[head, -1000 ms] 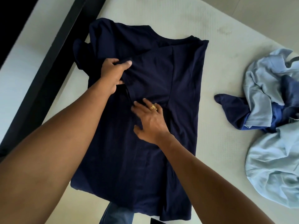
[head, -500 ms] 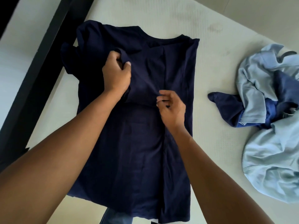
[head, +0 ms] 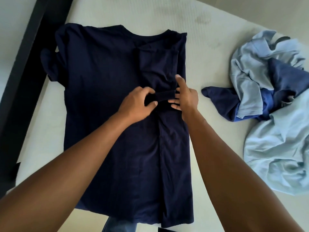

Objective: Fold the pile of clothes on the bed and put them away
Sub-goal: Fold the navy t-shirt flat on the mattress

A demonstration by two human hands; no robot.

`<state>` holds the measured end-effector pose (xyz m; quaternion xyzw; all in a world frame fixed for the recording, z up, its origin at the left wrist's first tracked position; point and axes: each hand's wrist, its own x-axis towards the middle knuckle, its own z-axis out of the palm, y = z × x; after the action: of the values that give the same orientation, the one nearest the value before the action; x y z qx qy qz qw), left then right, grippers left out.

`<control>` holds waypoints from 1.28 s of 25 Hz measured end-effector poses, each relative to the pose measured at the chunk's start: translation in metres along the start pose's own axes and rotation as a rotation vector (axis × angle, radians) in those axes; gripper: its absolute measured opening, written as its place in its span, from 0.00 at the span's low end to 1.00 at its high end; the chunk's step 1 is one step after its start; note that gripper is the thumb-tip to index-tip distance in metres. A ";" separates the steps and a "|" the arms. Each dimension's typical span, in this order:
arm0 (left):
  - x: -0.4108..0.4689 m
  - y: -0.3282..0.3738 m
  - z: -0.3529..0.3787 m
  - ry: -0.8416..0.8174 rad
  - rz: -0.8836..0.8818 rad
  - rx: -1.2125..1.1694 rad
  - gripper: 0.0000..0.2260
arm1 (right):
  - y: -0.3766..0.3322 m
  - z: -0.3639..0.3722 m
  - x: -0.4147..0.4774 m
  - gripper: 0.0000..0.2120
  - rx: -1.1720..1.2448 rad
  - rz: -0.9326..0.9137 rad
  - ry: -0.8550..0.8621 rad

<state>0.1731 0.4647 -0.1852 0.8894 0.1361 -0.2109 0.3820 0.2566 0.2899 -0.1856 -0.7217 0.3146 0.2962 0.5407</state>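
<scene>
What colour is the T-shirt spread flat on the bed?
Plain dark navy T-shirt, seen in the head view.

Two hands were there, the left hand (head: pixel 137 104) and the right hand (head: pixel 186 97), and under their fingers lay one navy shirt (head: pixel 103 91). It showed two sleeves: one out sleeve (head: pixel 49 64) well left of the fingers and one folded sleeve (head: pixel 157 67) just beyond them. Right of the fingers sat one pile (head: pixel 260 104), with at least two light-blue pieces (head: pixel 275 148) and one dark-blue piece (head: pixel 220 101); any more could not be told. There was one bed (head: pixel 150 14).
</scene>
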 end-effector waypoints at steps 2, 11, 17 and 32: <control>-0.013 -0.002 0.009 0.011 0.071 0.015 0.12 | -0.003 0.005 0.003 0.20 -0.177 -0.070 -0.003; 0.039 -0.008 -0.023 0.311 -0.289 -0.037 0.17 | 0.039 -0.021 -0.005 0.16 -0.095 -0.124 0.056; 0.113 0.007 -0.058 0.299 -0.394 -0.396 0.13 | -0.001 -0.004 0.015 0.16 -0.303 -0.159 -0.032; 0.044 0.000 0.009 0.183 -0.469 -0.550 0.31 | 0.008 -0.020 0.000 0.10 -0.528 -0.208 0.107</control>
<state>0.2086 0.4620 -0.2118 0.7135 0.4211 -0.1678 0.5342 0.2523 0.2692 -0.1857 -0.8804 0.1789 0.2723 0.3445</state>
